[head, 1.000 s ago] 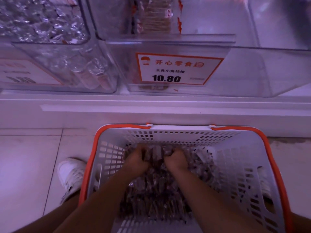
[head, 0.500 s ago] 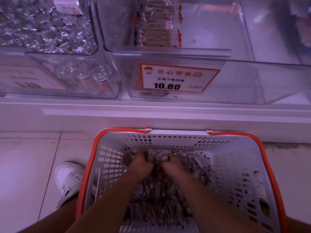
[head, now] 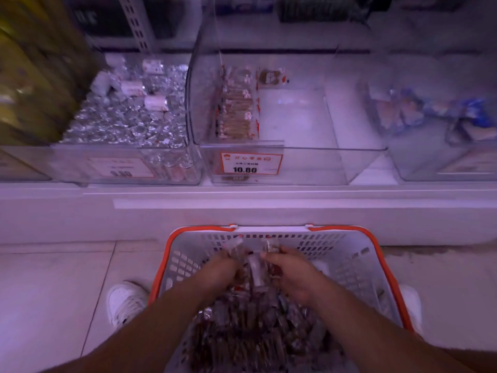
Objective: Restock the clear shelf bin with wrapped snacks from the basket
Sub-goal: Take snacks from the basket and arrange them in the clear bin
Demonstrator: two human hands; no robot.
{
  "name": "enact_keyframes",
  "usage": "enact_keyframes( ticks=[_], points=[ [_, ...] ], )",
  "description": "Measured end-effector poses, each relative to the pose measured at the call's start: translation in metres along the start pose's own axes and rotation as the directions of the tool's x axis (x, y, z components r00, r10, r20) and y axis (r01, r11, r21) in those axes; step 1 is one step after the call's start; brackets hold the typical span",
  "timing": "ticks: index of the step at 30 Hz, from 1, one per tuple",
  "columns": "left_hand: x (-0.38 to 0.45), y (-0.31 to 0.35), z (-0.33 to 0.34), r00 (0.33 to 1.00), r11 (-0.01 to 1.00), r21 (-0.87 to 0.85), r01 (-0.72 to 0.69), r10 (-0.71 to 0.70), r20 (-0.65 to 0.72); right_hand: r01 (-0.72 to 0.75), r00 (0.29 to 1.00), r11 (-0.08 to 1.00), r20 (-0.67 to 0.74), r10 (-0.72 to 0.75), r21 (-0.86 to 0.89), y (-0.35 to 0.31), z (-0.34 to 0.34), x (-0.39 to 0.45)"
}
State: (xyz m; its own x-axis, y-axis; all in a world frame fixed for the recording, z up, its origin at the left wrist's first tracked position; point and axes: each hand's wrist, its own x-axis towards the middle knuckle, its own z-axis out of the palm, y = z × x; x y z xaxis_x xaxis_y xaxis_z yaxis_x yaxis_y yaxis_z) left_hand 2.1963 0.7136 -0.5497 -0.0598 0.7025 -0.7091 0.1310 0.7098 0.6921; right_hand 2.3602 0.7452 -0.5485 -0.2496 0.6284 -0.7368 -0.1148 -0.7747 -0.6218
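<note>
Head view, stock in hand: wrapped snacks [head: 252,267], one bunched handful gripped between both hands above the heap in the basket [head: 357,267]; left hand [head: 220,270] and right hand [head: 289,275] each have fingers curled round the bundle, wrapper ends sticking up past the fingertips. Remaining snacks: a deep loose pile filling the basket floor. Basket: white lattice walls, orange rim, on the floor tiles below the shelf edge. Destination: clear shelf bin [head: 309,162] directly above and beyond the basket, one neat row of packets along its left side, the rest of its floor bare; price label [head: 251,163] reading 10.80 on the front lip. Neighbouring bin [head: 172,168] at left: foil-wrapped sweets, full. White shoe [head: 126,302] beside the basket. Risk, as judged: slick wrappers squeezed only from the sides may slip out during the lift and fall to the floor, or spill over the low front lip.
</note>
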Motion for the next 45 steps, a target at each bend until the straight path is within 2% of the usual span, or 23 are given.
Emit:
enact_keyframes(
  ticks=[3,6,7,8,10,11,13,14,15,17,20,22,23,24,25,26,28,30,33,35,39,42,45],
  points=[
    [-0.042,0.039,0.007,0.984,0.972,0.155,-0.175,0.178,-0.004,0.074,0.995,0.996,0.069,-0.071,-0.044,-0.029,0.005,-0.043],
    [-0.089,0.062,0.009,0.914,0.884,0.237,-0.403,0.400,0.060,0.157,0.984,0.987,0.086,-0.154,-0.033,-0.057,0.004,-0.090],
    [-0.101,0.067,0.007,0.869,0.806,0.352,-0.477,0.493,0.049,0.160,0.982,0.987,0.097,-0.162,0.034,-0.065,0.003,-0.104],
    [-0.111,0.069,0.003,0.809,0.667,0.539,-0.515,0.586,0.047,0.147,0.982,0.982,0.100,-0.160,0.122,-0.072,0.001,-0.118],
    [-0.130,0.073,-0.002,0.708,0.330,0.834,-0.443,0.699,0.100,0.139,0.976,0.953,0.128,-0.178,0.270,-0.080,-0.002,-0.144],
    [-0.139,0.076,-0.001,0.692,0.226,0.892,-0.391,0.711,0.123,0.154,0.966,0.940,0.152,-0.208,0.306,-0.081,-0.001,-0.155],
    [-0.147,0.080,0.010,0.680,0.174,0.912,-0.372,0.719,0.140,0.182,0.951,0.937,0.191,-0.245,0.297,-0.077,0.007,-0.169],
    [-0.146,0.080,0.018,0.665,0.187,0.901,-0.390,0.735,0.135,0.187,0.949,0.945,0.201,-0.245,0.268,-0.072,0.012,-0.171],
    [-0.144,0.080,0.023,0.652,0.249,0.871,-0.424,0.751,0.103,0.187,0.953,0.955,0.194,-0.234,0.230,-0.068,0.017,-0.172],
    [-0.138,0.081,0.030,0.660,0.452,0.722,-0.525,0.751,0.010,0.184,0.967,0.966,0.146,-0.211,0.180,-0.064,0.025,-0.168],
    [-0.133,0.088,0.029,0.759,0.741,0.360,-0.567,0.640,-0.121,0.235,0.963,0.958,0.096,-0.252,0.164,-0.067,0.025,-0.159],
    [-0.132,0.096,0.027,0.834,0.849,0.052,-0.526,0.526,-0.168,0.282,0.955,0.953,0.060,-0.290,0.108,-0.076,0.022,-0.153],
    [-0.131,0.102,0.028,0.887,0.874,-0.166,-0.457,0.436,-0.150,0.306,0.950,0.949,0.036,-0.309,0.082,-0.082,0.020,-0.148],
    [-0.132,0.107,0.027,0.938,0.854,-0.393,-0.341,0.334,-0.087,0.336,0.942,0.941,0.007,-0.336,0.044,-0.088,0.019,-0.145],
    [-0.134,0.113,0.026,0.962,0.785,-0.580,-0.215,0.272,0.011,0.373,0.927,0.928,-0.022,-0.374,-0.018,-0.092,0.018,-0.142],
    [-0.135,0.118,0.024,0.964,0.712,-0.692,-0.118,0.250,0.094,0.403,0.912,0.911,-0.040,-0.407,-0.090,-0.096,0.018,-0.139],
    [-0.137,0.127,0.020,0.951,0.670,-0.736,-0.095,0.281,0.132,0.448,0.884,0.866,-0.031,-0.466,-0.220,-0.101,0.019,-0.134],
    [-0.136,0.131,0.020,0.956,0.721,-0.676,-0.151,0.282,0.088,0.495,0.858,0.819,0.011,-0.514,-0.291,-0.101,0.021,-0.131],
    [-0.133,0.132,0.021,0.973,0.743,-0.652,-0.147,0.227,0.040,0.476,0.879,0.863,0.056,-0.474,-0.173,-0.097,0.023,-0.130],
    [-0.132,0.131,0.022,0.981,0.744,-0.656,-0.127,0.193,0.028,0.416,0.909,0.907,0.026,-0.416,-0.069,-0.099,0.020,-0.129],
    [-0.132,0.129,0.021,0.988,0.741,-0.659,-0.130,0.150,-0.026,0.387,0.921,0.921,-0.043,-0.388,-0.040,-0.108,0.006,-0.129],
    [-0.132,0.128,0.020,0.993,0.769,-0.631,-0.100,0.115,-0.017,0.556,0.827,0.827,-0.047,-0.561,-0.088,-0.111,0.005,-0.136],
    [-0.133,0.130,0.023,0.995,0.784,-0.621,-0.001,0.064,0.079,0.765,0.625,0.603,0.038,-0.779,-0.224,-0.106,0.011,-0.143]
  ],
)
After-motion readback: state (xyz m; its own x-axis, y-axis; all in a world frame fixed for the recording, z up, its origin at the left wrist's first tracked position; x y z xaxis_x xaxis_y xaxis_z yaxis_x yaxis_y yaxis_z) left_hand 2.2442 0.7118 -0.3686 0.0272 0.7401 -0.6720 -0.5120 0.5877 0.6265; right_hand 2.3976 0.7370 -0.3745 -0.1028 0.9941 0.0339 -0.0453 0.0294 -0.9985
